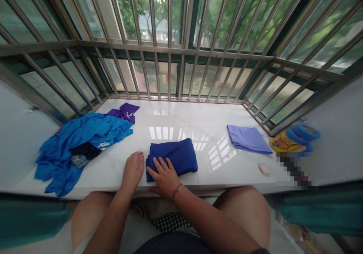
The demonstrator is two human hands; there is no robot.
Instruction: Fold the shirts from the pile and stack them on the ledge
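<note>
A dark blue cloth (178, 155), folded into a thick rectangle, lies on the white window ledge in front of me. My right hand (166, 174) rests on its near left part, fingers spread and flat, with a thin bracelet at the wrist. Just left of the cloth, my left hand (134, 170) is on the ledge with its fingers bent a little and apart from the cloth; it holds nothing that I can see. Farther left is a crumpled heap of bright blue clothing (93, 129), with a dark patterned piece (82, 155) in it and a purple garment (124, 112) behind.
On the right of the white ledge (176, 114) lies a folded lavender cloth (249, 138). Beside it are a yellow and blue container (292, 140), a small beige object (264, 169) and a blurred-out dark item. Metal window bars (170, 51) enclose the far side.
</note>
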